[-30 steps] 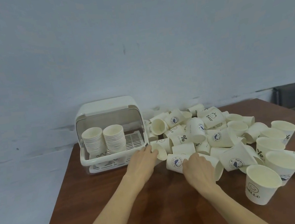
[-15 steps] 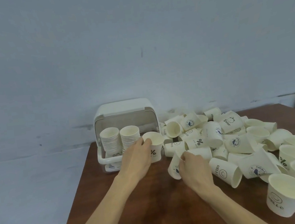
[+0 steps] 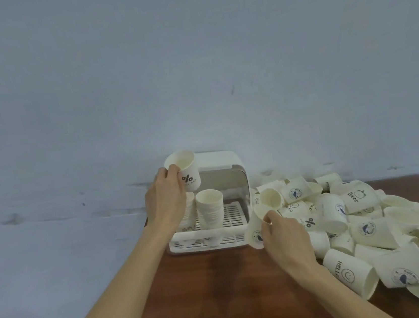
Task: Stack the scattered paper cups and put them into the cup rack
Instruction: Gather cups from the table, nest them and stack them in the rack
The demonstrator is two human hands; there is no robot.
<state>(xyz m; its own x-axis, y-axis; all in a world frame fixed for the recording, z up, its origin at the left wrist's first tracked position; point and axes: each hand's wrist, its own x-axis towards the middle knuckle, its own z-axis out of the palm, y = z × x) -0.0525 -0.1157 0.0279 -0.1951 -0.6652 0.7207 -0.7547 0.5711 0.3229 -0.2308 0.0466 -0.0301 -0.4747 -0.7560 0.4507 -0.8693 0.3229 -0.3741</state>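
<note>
Your left hand grips a white "%" paper cup above the cup rack. Your right hand pinches a whale-printed cup at the pile of cups on the brown surface

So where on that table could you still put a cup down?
The bare table in front of the cup rack, between the two forearms, is free. Inside the rack, the slatted floor right of the stack is open. Right of the right hand, the loose cups crowd everything.
</note>
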